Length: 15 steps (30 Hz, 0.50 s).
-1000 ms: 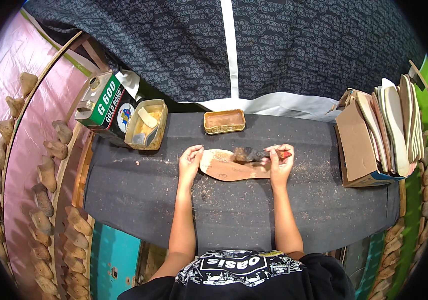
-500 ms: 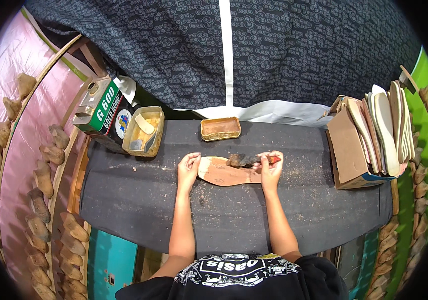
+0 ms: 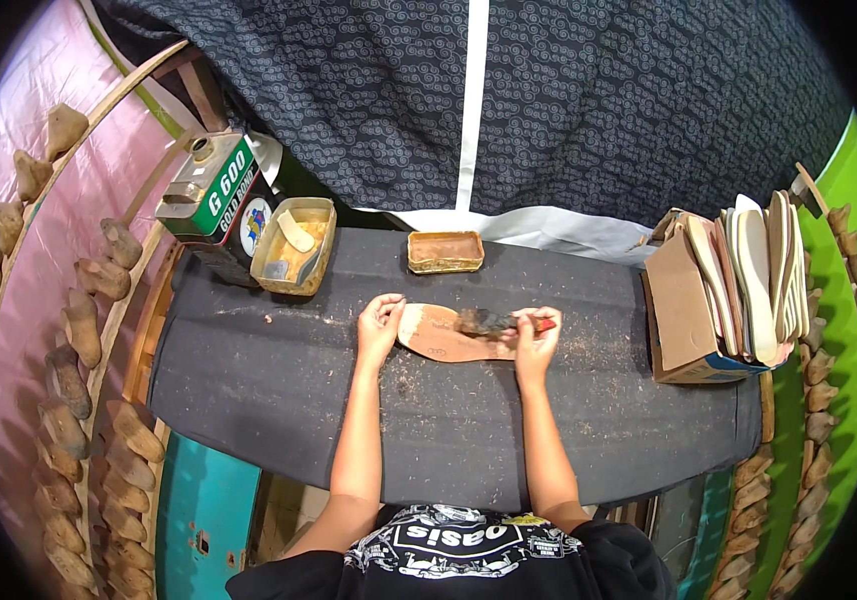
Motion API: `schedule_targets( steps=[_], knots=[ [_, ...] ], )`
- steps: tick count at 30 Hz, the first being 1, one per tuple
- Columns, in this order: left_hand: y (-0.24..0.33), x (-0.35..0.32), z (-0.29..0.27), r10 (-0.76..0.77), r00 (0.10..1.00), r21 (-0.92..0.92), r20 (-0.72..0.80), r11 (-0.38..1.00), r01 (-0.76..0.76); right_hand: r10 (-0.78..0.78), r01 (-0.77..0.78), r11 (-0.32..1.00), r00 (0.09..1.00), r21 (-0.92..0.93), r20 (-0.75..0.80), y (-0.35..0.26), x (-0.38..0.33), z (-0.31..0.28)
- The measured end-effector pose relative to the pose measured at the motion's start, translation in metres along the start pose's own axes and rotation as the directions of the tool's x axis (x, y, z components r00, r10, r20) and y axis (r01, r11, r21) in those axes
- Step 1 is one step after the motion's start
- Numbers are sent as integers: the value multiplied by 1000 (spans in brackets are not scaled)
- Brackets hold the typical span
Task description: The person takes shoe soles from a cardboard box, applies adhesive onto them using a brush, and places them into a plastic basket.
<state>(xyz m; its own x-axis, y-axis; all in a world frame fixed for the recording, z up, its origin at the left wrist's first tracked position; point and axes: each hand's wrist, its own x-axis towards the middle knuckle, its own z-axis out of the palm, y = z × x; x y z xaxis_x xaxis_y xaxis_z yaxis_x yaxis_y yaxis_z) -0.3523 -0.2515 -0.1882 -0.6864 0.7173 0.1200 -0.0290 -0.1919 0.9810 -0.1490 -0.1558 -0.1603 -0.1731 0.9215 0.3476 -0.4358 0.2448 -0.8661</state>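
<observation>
I see the tan shoe insole (image 3: 446, 335) lying flat near the middle of the dark tabletop (image 3: 279, 390). My left hand (image 3: 380, 322) pins its toe end, fingers curled and pressed together on the edge. My right hand (image 3: 536, 335) has its fingers closed round a red-handled brush (image 3: 494, 322), bristles on the insole. I judge the hold light: a hard stroke could skid the insole sideways and smear glue onto the cloth, or on my left fingertips.

Even, bright overhead light with soft shadows, sharp centre, strong fisheye bending and black vignette at the rim
</observation>
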Motion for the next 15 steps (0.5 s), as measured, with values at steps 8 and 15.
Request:
schedule_targets(
  steps=[8, 15],
  knots=[
    [2, -5, -5, 14, 1000, -96, 21, 995, -12, -94, 89, 995, 983, -38, -159, -28, -5, -21],
    [30, -35, -12, -67, 996, -159, 60, 984, 76, -102, 106, 994, 991, 39, -84, -53, -22, 16]
  ],
)
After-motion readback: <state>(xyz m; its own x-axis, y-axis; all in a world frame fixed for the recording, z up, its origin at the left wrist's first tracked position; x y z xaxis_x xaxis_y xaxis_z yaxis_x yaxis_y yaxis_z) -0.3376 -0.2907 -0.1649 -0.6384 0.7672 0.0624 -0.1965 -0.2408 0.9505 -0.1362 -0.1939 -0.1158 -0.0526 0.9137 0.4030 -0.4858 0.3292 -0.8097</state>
